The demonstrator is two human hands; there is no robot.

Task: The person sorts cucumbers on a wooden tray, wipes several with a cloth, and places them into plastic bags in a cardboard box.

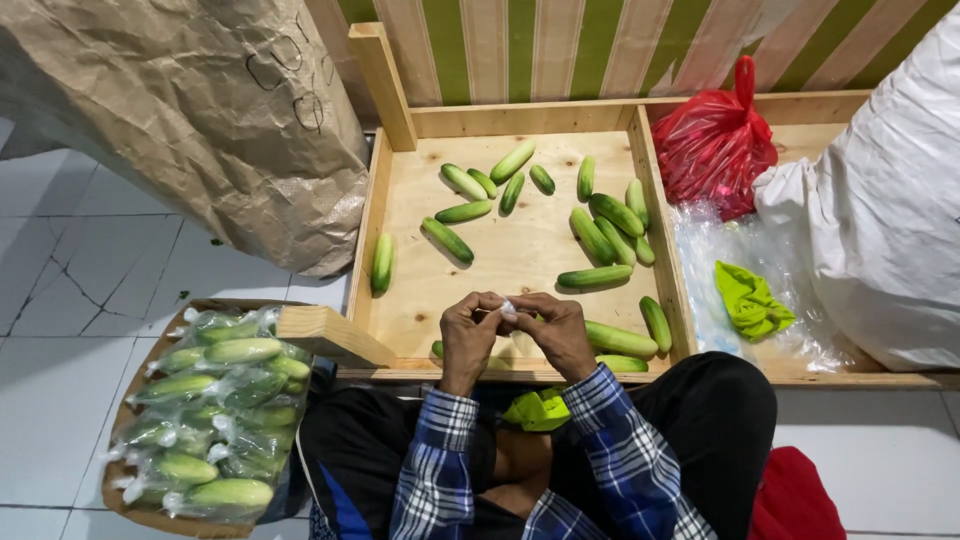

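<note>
Both hands are pinching together at six o'clock of the shallow wooden tray (400, 180): left hand (468, 335) and right hand (562, 332) gripping a thin clear plastic bag (508, 309). It looks flimsy and slippery, best held by its edge.

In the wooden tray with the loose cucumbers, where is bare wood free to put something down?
In the shallow wooden tray, bare wood lies in the near-left part, between the lone cucumber at the left wall and the hands, and along the far wall. The right half is crowded with loose green cucumbers. The basket of bagged cucumbers is full.
</note>
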